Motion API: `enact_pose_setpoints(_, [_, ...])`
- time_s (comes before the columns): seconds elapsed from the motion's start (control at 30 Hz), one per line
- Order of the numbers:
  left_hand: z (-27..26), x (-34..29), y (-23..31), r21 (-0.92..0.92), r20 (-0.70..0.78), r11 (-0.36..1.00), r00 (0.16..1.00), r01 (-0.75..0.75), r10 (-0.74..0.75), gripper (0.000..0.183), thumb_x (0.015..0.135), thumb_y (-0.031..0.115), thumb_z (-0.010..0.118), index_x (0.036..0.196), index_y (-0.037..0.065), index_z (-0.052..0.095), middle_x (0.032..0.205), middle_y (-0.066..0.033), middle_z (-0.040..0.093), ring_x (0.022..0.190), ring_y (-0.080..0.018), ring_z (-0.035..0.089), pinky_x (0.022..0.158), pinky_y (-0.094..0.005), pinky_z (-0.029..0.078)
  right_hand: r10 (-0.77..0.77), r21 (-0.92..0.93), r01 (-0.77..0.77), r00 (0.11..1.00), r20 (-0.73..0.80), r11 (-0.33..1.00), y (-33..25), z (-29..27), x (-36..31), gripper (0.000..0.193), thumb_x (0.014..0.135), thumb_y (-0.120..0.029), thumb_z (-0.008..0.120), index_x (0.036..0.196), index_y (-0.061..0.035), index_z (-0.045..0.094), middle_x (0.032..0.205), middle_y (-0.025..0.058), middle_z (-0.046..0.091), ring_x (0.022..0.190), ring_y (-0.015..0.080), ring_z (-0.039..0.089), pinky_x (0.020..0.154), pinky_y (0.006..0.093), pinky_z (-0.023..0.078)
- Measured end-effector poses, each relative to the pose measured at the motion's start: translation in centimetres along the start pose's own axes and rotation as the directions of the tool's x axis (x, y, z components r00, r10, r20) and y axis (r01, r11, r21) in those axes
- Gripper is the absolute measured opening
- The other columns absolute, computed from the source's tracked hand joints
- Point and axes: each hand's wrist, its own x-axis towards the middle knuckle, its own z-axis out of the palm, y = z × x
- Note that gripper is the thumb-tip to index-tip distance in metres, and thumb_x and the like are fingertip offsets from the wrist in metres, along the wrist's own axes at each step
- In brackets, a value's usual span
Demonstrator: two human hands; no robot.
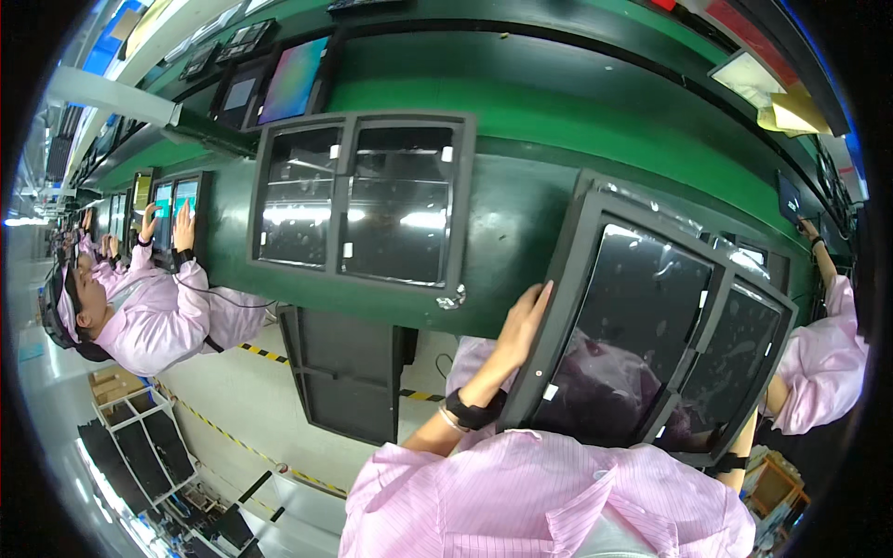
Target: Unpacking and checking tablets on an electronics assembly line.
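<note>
The person is wearing a pale pink, finely striped, collared garment [493,493], wide black left wristband [473,410], thin pale bangle [453,422] and black right wristband [731,462].

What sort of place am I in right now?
Probably an electronics assembly or inspection line: there's a long green workbench, dark grey trays holding dark, glossy screen-like panels, and a co-worker in pink at the bench.
</note>
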Motion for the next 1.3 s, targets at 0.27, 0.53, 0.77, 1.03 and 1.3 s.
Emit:
enact_pose_setpoints(0.27, [4.8,1.9,0.0,-0.203,-0.124,0.843,0.841,0.498,-0.527,0.039,0.094,0.028,0.038,0.095,-0.006,0.056,0.087,-0.0137,0.062,0.08,-0.02,0.056,0.072,-0.036,0.045,0.133,0.331,-0.112,0.99,-0.04,0.937,7.7,-1.6,9.7,0.037,0.099,-0.025,0.038,0.126,-0.0014,0.048,0.114,0.0039,0.055,0.099,0.0128,0.053,0.085,0.0256,0.045])
enact_pose_setpoints(0.53, [-1.7,2.0,0.6,-0.475,-0.095,0.513,0.538,0.715,-0.838,0.054,0.096,0.049,0.036,0.104,-0.001,0.053,0.083,-0.0005,0.051,0.08,-0.0088,0.048,0.069,-0.0227,0.043,0.157,0.07,-0.146,0.966,-0.206,0.987,3.6,7.9,23.9,0.054,0.096,-0.046,0.037,0.113,0.0004,0.061,0.11,0.0114,0.062,0.103,0.0176,0.056,0.088,0.0307,0.043])
enact_pose_setpoints(0.77, [0.1,2.3,4.5,-0.101,-0.272,0.824,0.781,0.557,-0.561,0.047,0.08,0.016,0.071,0.117,-0.004,0.05,0.102,-0.0096,0.061,0.091,-0.0149,0.056,0.082,-0.0276,0.044,-0.065,-0.239,0.075,0.997,0.048,0.968,-0.8,10.0,18.2,0.058,0.082,-0.032,0.068,0.126,0.0013,0.049,0.116,0.0128,0.057,0.106,0.0196,0.054,0.088,0.0326,0.043])
enact_pose_setpoints(1.03, [-0.1,5.4,2.8,-0.337,-0.268,0.742,0.697,0.579,-0.666,0.038,0.078,0.017,0.074,0.104,-0.004,0.058,0.094,-0.0062,0.064,0.086,-0.0122,0.057,0.08,-0.0258,0.044,0.004,0.01,-0.002,0.982,-0.187,1.0,2.2,12.0,20.3,0.052,0.08,-0.023,0.073,0.117,0.0056,0.051,0.097,0.0084,0.06,0.089,0.0141,0.057,0.08,0.0271,0.044])
enact_pose_setpoints(1.3, [0.2,8.9,4.1,0.063,-0.443,0.86,0.786,0.506,-0.43,0.057,0.076,0.026,0.075,0.119,-0.004,0.052,0.108,-0.0174,0.06,0.097,-0.0231,0.057,0.086,-0.0338,0.044,-0.027,-0.073,0.021,0.996,-0.085,0.997,-0.9,10.2,21.6,0.045,0.083,-0.025,0.069,0.114,0.0062,0.058,0.101,0.011,0.065,0.091,0.0147,0.061,0.08,0.027,0.047])
